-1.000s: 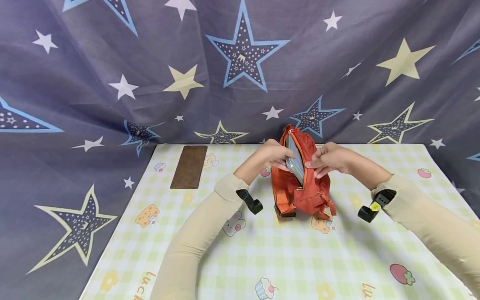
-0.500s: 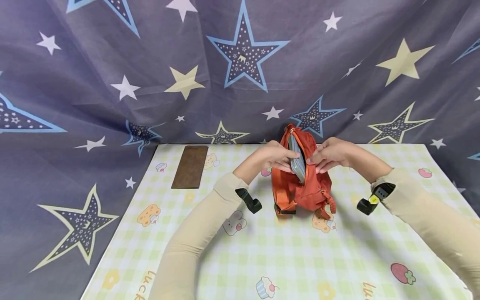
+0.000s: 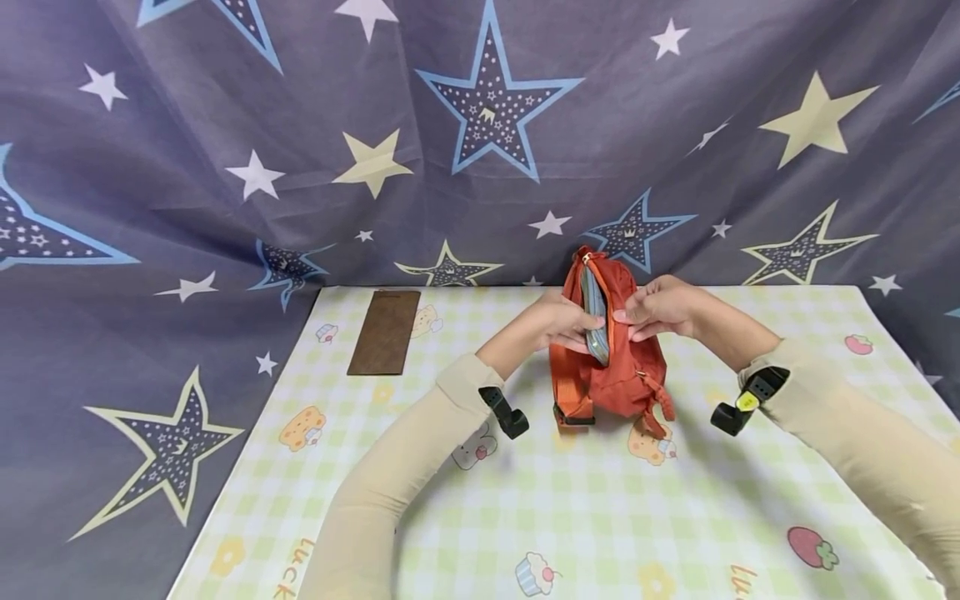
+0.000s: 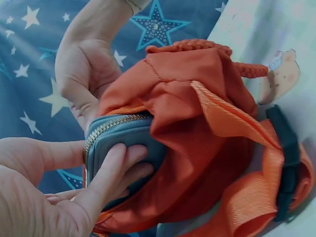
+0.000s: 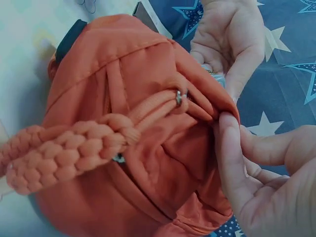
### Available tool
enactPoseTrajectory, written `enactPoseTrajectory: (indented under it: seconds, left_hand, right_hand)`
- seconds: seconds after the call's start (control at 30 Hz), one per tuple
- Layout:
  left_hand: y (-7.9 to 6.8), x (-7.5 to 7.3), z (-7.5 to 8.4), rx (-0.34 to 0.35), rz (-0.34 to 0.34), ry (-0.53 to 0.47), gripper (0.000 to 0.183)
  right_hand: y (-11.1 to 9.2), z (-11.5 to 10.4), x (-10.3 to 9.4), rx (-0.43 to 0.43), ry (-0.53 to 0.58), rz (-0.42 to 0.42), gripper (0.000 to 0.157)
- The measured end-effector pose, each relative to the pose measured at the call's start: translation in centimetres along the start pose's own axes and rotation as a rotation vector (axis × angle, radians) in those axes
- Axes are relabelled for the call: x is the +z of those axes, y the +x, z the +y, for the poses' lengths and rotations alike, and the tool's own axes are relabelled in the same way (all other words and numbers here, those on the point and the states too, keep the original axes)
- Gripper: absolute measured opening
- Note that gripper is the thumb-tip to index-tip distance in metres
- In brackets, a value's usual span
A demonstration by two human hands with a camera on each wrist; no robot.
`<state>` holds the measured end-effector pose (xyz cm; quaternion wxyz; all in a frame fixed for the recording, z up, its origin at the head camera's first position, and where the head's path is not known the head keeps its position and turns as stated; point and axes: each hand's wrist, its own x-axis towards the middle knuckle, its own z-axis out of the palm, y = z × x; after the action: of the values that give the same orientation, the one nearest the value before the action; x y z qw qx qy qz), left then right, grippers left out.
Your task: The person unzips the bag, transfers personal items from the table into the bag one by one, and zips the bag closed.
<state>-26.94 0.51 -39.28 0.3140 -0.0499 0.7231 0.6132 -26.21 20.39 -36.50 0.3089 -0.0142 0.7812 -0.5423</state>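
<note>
An orange fabric bag (image 3: 609,350) stands upright on the tabletop (image 3: 525,500), toward its far edge and roughly at mid-width, with a star-printed curtain (image 3: 225,125) hanging behind. The bag is soft nylon with a zip opening running down its near face; a flat grey-blue zipped pouch (image 3: 593,321) sits edge-on in that opening, partly sunk into it. A braided orange cord (image 5: 74,148) hangs from the bag's side, an orange webbing strap (image 4: 247,187) trails at its base, and a black buckle (image 3: 573,417) rests on the tabletop beside the foot of the bag. The left hand (image 3: 551,321) holds the pouch, its fingers (image 4: 116,168) curled round the pouch's flat face in the left wrist view. The right hand (image 3: 660,307) pinches the orange edge of the opening between thumb and fingers (image 5: 229,148), gripping the fabric just beside the pouch. A brown rectangular board (image 3: 385,332) lies flat near the tabletop's far left corner, well apart from the bag. Compared with one second ago, the pouch shows less of its grey-blue face and sits deeper in the opening, both hands have closed in toward the bag's top, and the bag stands slightly more upright; the board has not moved.
</note>
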Motion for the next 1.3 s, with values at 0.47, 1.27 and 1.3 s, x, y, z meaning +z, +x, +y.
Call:
enactPoseTrajectory:
  seconds: [0.47,1.27,1.3]
  left_hand:
    - [0.6,1.3,-2.0,0.032,0.010,-0.007,0.016]
    - [-0.4,-0.4,-0.3,0.230,-0.156,0.955,0.049]
    - [-0.3,-0.5,-0.2,0.235,-0.169,0.963,0.049]
  right_hand:
    - [-0.2,0.3,0.1,-0.035,0.059,0.050,0.024]
    - [-1.3,-0.4,-0.2,0.015,-0.103,0.023,0.011]
    - [-1.3,-0.4,-0.3,0.018,-0.109,0.022,0.011]
